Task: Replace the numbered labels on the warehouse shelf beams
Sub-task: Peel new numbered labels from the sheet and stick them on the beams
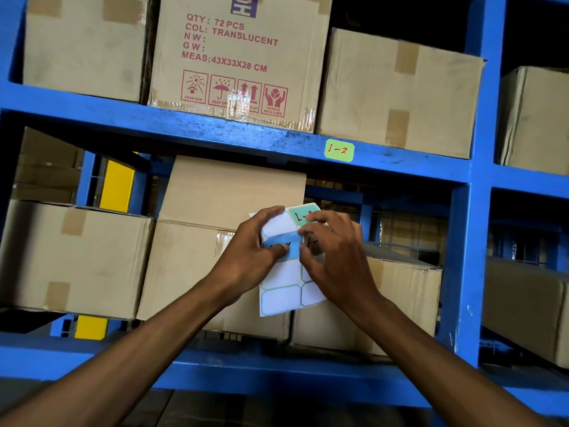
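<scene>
Your left hand grips the label sheet, right hand pinches the blue label; green 1-2 label at 1 o'clock; hasty peeling could tear it.

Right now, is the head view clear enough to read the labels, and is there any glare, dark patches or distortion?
Head view: the green label on the beam reads 1-2 sharply; glare whitens the tape on the printed carton; the top right recess is near black; the blue beam bows from the wide-angle lens; hands hide the writing on the blue label.
</scene>
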A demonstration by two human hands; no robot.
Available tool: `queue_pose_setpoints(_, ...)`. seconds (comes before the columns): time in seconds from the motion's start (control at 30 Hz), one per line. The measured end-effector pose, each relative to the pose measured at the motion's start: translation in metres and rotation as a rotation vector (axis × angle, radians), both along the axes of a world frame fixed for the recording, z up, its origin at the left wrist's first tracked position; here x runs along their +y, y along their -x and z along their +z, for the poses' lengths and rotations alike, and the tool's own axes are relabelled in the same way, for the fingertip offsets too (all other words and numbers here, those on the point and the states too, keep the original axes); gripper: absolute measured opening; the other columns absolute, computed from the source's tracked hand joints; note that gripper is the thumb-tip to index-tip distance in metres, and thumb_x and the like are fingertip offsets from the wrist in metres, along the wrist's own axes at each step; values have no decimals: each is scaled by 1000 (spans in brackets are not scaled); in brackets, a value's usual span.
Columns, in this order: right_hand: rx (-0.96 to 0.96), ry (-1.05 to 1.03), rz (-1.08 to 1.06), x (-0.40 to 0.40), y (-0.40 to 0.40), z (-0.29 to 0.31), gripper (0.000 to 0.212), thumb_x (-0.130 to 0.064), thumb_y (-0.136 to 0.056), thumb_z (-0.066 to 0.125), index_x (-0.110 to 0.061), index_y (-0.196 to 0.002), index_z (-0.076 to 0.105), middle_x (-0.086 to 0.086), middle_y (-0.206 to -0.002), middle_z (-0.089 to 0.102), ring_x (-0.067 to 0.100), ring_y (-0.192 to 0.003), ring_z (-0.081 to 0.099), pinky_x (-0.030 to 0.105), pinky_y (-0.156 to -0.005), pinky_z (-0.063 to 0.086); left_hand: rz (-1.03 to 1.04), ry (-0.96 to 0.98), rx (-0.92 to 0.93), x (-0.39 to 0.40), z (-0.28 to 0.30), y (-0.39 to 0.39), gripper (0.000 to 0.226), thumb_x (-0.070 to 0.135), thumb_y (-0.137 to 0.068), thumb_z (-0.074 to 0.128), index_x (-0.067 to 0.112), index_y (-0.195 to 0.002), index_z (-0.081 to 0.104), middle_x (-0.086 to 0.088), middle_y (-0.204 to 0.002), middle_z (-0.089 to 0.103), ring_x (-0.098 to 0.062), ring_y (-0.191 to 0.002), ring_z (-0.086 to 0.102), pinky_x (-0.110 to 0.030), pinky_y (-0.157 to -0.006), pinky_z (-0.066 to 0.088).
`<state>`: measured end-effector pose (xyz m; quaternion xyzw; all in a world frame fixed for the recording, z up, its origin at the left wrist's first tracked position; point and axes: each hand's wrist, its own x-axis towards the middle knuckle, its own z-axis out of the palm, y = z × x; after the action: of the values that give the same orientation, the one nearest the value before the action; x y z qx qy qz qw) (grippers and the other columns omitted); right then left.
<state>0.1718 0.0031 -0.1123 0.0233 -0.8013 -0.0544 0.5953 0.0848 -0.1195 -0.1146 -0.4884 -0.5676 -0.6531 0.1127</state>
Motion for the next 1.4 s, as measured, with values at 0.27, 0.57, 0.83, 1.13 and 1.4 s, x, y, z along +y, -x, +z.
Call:
queue_pose_setpoints(0.27, -5, 0, 5, -3, -2, 0, 16, -9, -73, 71, -6, -89, 67, 15, -106, 65, 31, -105, 57, 35, -85, 34, 44, 8, 39, -1, -2, -1, 52, 2, -84, 64, 23, -130, 50, 4, -124, 53, -9, -104, 55, -27, -92, 51)
queue_pose_setpoints(0.57, -18, -5, -9, 0, 3, -2, 9, -9, -73, 69, -11, -79, 62, 10, -105, 64, 27, -104, 56, 35, -85, 36, 116, 38, 112, 2, -5, 1, 53, 5, -85, 64, 24, -133, 48, 2, -135, 49, -14, -116, 51, -32, -99, 46)
queue_pose_setpoints(0.83, -54, -15, -26, 0, 0, -3, 25, -13, -76, 69, -10, -100, 64, 11, -108, 65, 27, -103, 58, 36, -87, 38, 73, 26, 65, 1, -6, 5, 54, 3, -85, 63, 23, -132, 48, -1, -132, 51, -15, -112, 54, -33, -95, 51)
queue_pose_setpoints(1.13, -45, -88, -39, -3, -4, -6, 15, -14, -76, 70, -7, -89, 71, 14, -104, 70, 31, -101, 62, 42, -85, 44, 48, 2, 21, 2, -7, 9, 54, 1, -84, 64, 22, -131, 49, 0, -130, 51, -13, -109, 55, -16, -82, 52)
queue_pose_setpoints(1.4, -212, -10, 31, 4, -2, -18, 10, -16, -75, 67, -9, -83, 66, 7, -102, 66, 24, -101, 55, 35, -83, 38, -79, 46, -168, -2, -25, 10, 47, -9, -78, 52, 17, -117, 60, -4, -107, 65, -11, -85, 60, -13, -69, 50)
